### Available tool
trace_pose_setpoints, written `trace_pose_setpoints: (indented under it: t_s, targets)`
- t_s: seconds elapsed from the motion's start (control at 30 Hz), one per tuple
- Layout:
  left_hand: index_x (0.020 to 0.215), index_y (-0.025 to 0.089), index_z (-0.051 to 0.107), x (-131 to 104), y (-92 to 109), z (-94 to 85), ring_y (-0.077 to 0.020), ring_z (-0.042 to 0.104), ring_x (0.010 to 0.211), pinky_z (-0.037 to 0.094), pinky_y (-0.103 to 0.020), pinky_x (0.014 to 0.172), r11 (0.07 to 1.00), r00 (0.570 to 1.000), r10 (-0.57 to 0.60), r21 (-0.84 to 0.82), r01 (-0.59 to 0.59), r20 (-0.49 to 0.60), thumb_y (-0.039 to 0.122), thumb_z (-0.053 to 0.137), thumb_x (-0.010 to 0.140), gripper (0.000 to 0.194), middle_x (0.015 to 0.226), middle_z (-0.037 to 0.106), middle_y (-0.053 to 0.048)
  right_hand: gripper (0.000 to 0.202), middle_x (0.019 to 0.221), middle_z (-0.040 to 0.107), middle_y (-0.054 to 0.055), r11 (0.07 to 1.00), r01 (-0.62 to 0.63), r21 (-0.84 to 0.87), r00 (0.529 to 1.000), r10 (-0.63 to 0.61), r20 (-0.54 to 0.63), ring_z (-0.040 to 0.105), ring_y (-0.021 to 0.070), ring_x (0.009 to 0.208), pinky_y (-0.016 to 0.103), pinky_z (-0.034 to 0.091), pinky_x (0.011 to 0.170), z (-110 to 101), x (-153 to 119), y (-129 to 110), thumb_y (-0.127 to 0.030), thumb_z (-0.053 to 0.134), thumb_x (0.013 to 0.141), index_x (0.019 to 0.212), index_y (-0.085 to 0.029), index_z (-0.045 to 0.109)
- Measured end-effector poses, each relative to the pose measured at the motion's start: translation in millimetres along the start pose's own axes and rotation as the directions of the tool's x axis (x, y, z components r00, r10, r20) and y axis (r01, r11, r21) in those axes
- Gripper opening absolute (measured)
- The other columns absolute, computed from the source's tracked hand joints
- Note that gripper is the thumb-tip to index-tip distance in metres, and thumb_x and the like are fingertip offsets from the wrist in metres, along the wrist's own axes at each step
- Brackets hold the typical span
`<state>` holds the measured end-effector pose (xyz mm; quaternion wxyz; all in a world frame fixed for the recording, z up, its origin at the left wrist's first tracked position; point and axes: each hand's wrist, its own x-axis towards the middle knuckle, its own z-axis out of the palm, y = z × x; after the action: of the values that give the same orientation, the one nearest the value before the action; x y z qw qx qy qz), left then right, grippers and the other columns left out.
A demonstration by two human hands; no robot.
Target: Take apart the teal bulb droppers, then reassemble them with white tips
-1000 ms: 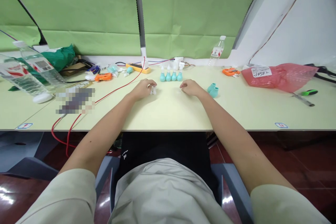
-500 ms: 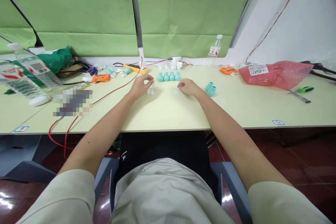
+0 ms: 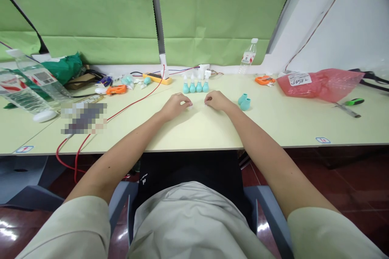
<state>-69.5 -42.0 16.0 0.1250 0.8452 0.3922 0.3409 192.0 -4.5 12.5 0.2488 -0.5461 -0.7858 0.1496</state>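
My left hand (image 3: 176, 106) is closed in a pinch low over the table, with a small white piece (image 3: 191, 107) just showing at its fingertips. A short gap to the right, my right hand (image 3: 216, 101) also has its thumb and fingers pinched together; whatever is between them is too small to make out. Behind both hands stands a row of several teal squeeze bulbs (image 3: 192, 88) with white tips; the rightmost carries a wider white top (image 3: 207, 74). Two teal bulbs without tips (image 3: 244, 104) sit to the right of my right hand.
Plastic bottles (image 3: 45, 81), an orange tool (image 3: 117, 90) and a red cable (image 3: 133, 103) occupy the left side. A yellow meter (image 3: 157, 78) lies at the back. Rightward are another orange tool (image 3: 264, 80), a red plastic bag (image 3: 322, 85) and a green-handled tool (image 3: 355, 102).
My left hand has moved right and slightly toward me, from beside some small white pieces to near my right hand. The right hand has hardly moved.
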Motion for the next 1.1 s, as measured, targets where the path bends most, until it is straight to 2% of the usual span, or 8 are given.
trace_pose_setpoints:
  t_s: [0.23,0.33,0.43,0.57,0.73,0.87,0.97,1.1]
  targets:
    - [0.111,0.025,0.080,-4.1,-3.6,-4.5,-0.0291,0.067,0.115,0.052,-0.047,0.106,0.992,0.978,0.073,0.089,-0.092,0.195,0.038,0.064,0.092,0.028,0.114,0.078,-0.008,0.015,0.094,0.082,0.010,0.999,-0.043,-0.016,0.999,0.043,-0.017,0.073,0.0223,0.089,0.030,0.054,0.086,2.6,4.8,4.2,-0.011,0.067,0.084,0.080,-0.017,0.080]
    - [0.110,0.025,0.080,-4.2,-6.0,-5.1,-0.0302,0.066,0.114,0.053,-0.048,0.105,0.987,0.972,0.075,0.124,-0.105,0.225,0.035,0.065,0.090,0.027,0.113,0.077,-0.009,0.015,0.094,0.081,0.011,0.998,-0.058,-0.022,0.998,0.057,-0.035,0.073,0.0239,0.090,0.033,0.055,0.088,2.0,5.7,4.3,-0.011,0.067,0.082,0.080,-0.017,0.081]
    - [0.099,0.024,0.081,-3.6,-3.7,-4.2,-0.0274,0.069,0.107,0.055,-0.045,0.101,0.999,0.988,0.037,0.020,-0.041,0.147,0.035,0.067,0.090,0.020,0.107,0.079,-0.007,0.013,0.091,0.080,0.010,0.999,-0.039,0.039,0.993,0.043,-0.114,0.072,0.0230,0.088,0.032,0.055,0.087,-1.1,4.2,-0.8,-0.014,0.067,0.081,0.081,-0.016,0.080]
    - [0.093,0.022,0.081,0.4,-0.7,-2.0,-0.0231,0.073,0.099,0.056,-0.039,0.096,0.975,0.997,-0.082,-0.209,0.079,-0.008,0.039,0.073,0.087,0.020,0.104,0.081,-0.005,0.014,0.084,0.077,0.006,0.952,0.089,0.291,0.975,-0.024,-0.220,0.069,0.0193,0.080,0.029,0.055,0.076,-5.6,0.0,-15.2,-0.025,0.068,0.084,0.087,-0.016,0.078]
    - [0.094,0.021,0.082,5.0,-7.5,0.5,-0.0232,0.072,0.095,0.057,-0.037,0.089,0.934,0.981,-0.190,-0.317,0.166,-0.044,0.047,0.077,0.083,0.029,0.103,0.082,-0.006,0.011,0.079,0.073,0.005,0.879,0.081,0.471,0.990,-0.018,-0.137,0.067,0.0174,0.076,0.027,0.055,0.070,-4.6,-3.7,-27.0,-0.025,0.071,0.079,0.085,-0.017,0.075]
    - [0.091,0.021,0.079,1.6,-7.8,-1.6,-0.0227,0.071,0.093,0.055,-0.037,0.087,0.957,0.983,-0.176,-0.243,0.159,-0.051,0.049,0.070,0.088,0.030,0.101,0.081,-0.006,0.009,0.077,0.072,0.004,0.893,0.098,0.439,0.991,-0.049,-0.121,0.064,0.0165,0.071,0.027,0.051,0.067,-4.1,-6.8,-25.5,-0.022,0.069,0.076,0.082,-0.017,0.074]
    - [0.089,0.022,0.074,-4.2,-1.7,-4.4,-0.0231,0.071,0.094,0.054,-0.038,0.089,0.990,0.997,-0.072,-0.122,0.076,0.040,0.044,0.070,0.088,0.022,0.098,0.079,-0.005,0.008,0.076,0.071,0.003,0.921,0.111,0.373,0.991,-0.075,-0.109,0.064,0.0164,0.072,0.026,0.048,0.066,-4.4,-9.0,-24.2,-0.021,0.067,0.075,0.079,-0.017,0.073]
    - [0.110,0.025,0.061,-9.6,9.7,-5.9,-0.0241,0.071,0.093,0.052,-0.036,0.080,0.990,0.979,-0.115,-0.064,0.127,0.167,0.043,0.074,0.085,0.034,0.101,0.077,-0.004,0.010,0.075,0.071,0.002,0.929,0.124,0.349,0.992,-0.104,-0.078,0.063,0.0160,0.072,0.026,0.047,0.068,-2.0,-8.5,-23.1,-0.022,0.066,0.074,0.079,-0.017,0.073]
